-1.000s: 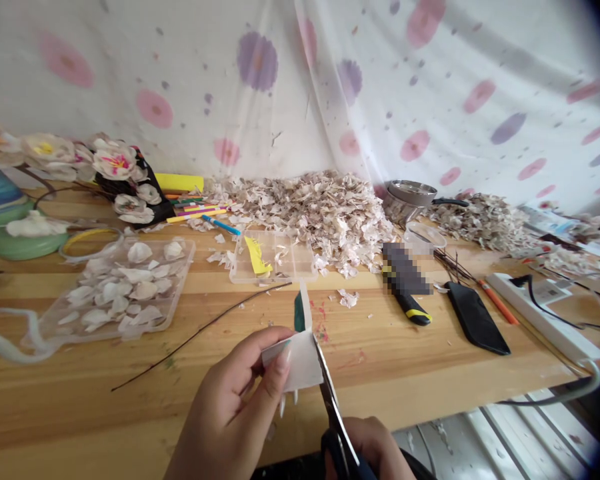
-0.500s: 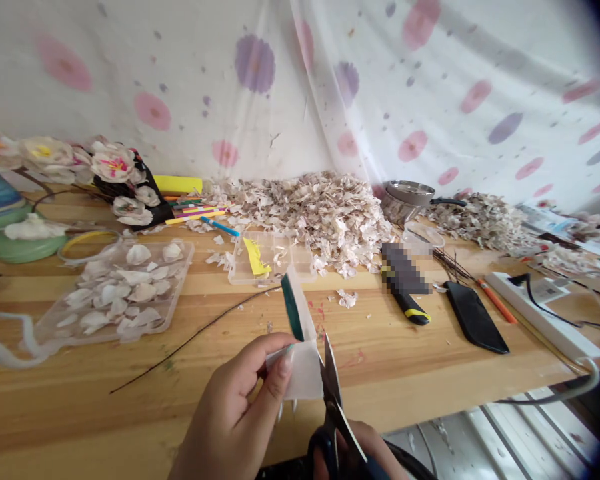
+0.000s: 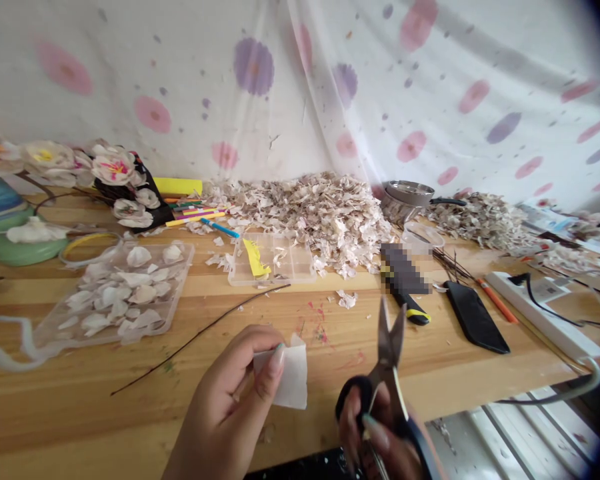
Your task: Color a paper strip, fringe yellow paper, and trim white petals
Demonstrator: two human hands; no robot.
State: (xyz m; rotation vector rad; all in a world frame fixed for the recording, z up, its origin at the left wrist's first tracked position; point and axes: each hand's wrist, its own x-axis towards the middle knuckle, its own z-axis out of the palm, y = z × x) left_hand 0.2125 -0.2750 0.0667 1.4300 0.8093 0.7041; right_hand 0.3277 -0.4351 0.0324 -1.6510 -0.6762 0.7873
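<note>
My left hand (image 3: 235, 403) is closed on a small white piece of paper (image 3: 291, 380), pinched between thumb and fingers above the front of the table. My right hand (image 3: 380, 433) grips a pair of dark-handled scissors (image 3: 390, 357). Their blades point up, slightly apart, to the right of the paper and not touching it. A thin metal shaft also shows beneath the right fingers; what it belongs to I cannot make out. Behind the left hand, a thin dark twig (image 3: 200, 330) lies on the table.
A clear tray of white petals (image 3: 180, 287) stands on the left. Behind are a divided box (image 3: 307, 270) with a yellow scrap and a large heap of pale flakes (image 3: 325, 213). On the right lie a black-handled tool (image 3: 410, 307), a black phone (image 3: 475, 317) and a power strip (image 3: 545, 317).
The scissors have moved right, away from the paper, and now point upward. The green-and-white strip that stood above my left fingers is no longer visible. My left hand has shifted slightly left.
</note>
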